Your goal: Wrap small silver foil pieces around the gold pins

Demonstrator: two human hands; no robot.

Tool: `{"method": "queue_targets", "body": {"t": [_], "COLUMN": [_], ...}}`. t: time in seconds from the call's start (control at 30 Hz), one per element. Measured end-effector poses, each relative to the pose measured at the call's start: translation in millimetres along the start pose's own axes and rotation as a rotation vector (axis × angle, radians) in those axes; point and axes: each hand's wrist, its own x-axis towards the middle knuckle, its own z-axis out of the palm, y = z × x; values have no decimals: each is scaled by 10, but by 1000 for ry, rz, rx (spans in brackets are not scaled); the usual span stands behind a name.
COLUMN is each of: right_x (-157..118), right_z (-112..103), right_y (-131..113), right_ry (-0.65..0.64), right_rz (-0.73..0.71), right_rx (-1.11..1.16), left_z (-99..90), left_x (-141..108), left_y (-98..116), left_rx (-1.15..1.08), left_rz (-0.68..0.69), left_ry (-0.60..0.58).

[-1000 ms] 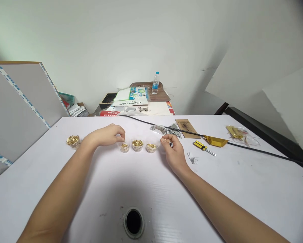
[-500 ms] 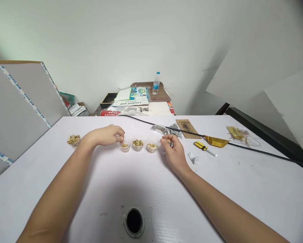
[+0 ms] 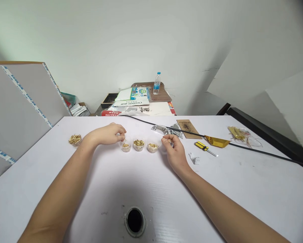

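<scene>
Left hand (image 3: 108,134) pinching small brass pin over leftmost cup (image 3: 125,147) of three on worktop (image 3: 151,189). Right hand (image 3: 175,152) closed on small metal piece, unclear. Sorting step; next needs precise drop.

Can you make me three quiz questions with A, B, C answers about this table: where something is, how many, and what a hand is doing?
1. Where is the screwdriver?
A. Right of the right hand
B. Left of the cups
C. Beside the table hole

2. How many small cups of gold pins stand between the hands?
A. One
B. Three
C. Five

3. What is the left hand doing?
A. Lying flat and open
B. Gripping the bottle
C. Pinching a gold pin over the left cup

Answers: 1 A, it lies on the table past that hand; 2 B, three stand in a row; 3 C, fingertips meet on the pin above that cup.
</scene>
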Motion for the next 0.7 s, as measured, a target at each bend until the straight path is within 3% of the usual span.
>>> {"method": "queue_targets", "body": {"t": [0.37,0.5,0.6,0.7], "right_x": [-4,-19,-58,-137], "right_z": [-4,-14,-43,-68], "right_y": [-10,-48,-124,-245], "right_ry": [-25,37,133,54], "right_rz": [-15,-54,-207,-530], "right_rx": [23,57,24,-119], "left_z": [-23,-28,-11,17], "left_x": [-21,-29,-28,-41], "left_y": [39,62,150,309], "left_rx": [11,33,8,-117], "left_rz": [-54,35,167,246], "left_ry": [-5,102,230,326]}}
